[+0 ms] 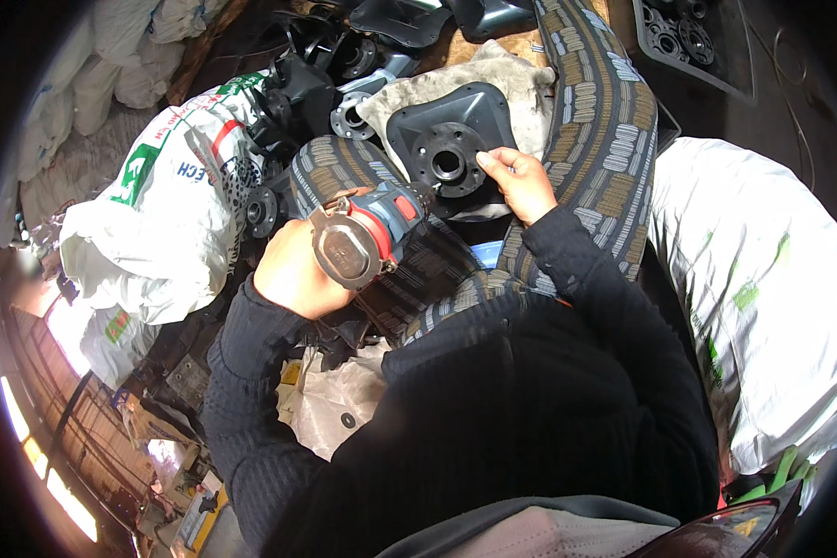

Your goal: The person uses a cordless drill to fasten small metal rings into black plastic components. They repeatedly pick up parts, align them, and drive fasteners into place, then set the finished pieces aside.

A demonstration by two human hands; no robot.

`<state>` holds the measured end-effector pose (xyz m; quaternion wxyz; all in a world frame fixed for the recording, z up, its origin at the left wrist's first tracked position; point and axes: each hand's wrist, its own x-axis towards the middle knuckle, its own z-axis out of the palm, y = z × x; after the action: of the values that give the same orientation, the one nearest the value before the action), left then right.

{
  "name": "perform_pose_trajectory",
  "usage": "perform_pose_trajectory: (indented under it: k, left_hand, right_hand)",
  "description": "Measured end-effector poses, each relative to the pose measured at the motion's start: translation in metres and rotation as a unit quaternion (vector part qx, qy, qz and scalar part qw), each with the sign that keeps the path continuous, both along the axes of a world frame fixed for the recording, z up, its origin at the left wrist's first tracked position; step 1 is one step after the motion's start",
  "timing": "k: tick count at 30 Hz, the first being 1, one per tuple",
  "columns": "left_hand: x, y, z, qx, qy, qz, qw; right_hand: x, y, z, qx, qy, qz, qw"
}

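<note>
A dark square plate with a round bolt flange [448, 160] lies on a grey cloth [530, 79] between my legs. The flange has a centre bore and small holes round its face. My left hand [293, 274] is closed round a blue-grey and red power drill [395, 212]. The drill's dark nose points at the flange's lower left edge; whether its tip touches is too small to tell. My right hand [525, 186] has its thumb and forefinger pinched at the flange's right rim. Its other fingers are curled under.
More dark flanged parts [358, 58] are heaped beyond the cloth on the left. White sacks [172, 214] bulge at the left, and another white sack [749, 298] stands at the right. A bin [702, 42] at the far right holds round metal parts. My patterned trouser legs [600, 121] flank the work.
</note>
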<state>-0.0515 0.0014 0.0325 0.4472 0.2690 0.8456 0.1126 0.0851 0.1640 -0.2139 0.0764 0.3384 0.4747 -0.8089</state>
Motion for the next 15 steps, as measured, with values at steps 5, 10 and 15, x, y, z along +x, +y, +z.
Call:
perform_pose_trajectory:
  k: [5, 10, 15]
  left_hand:
    - [0.001, -0.006, 0.000, -0.009, -0.010, 0.007, 1.000]
    - [0.001, -0.009, -0.005, 0.029, 0.024, -0.024, 0.999]
    - [-0.001, -0.019, -0.013, 0.032, 0.038, -0.048, 0.998]
  right_hand:
    - [0.001, 0.002, 0.002, 0.031, -0.009, 0.029, 0.999]
    - [-0.002, 0.008, 0.005, 0.023, -0.036, 0.047, 0.998]
    - [0.000, 0.011, 0.007, -0.007, -0.049, 0.052, 0.997]
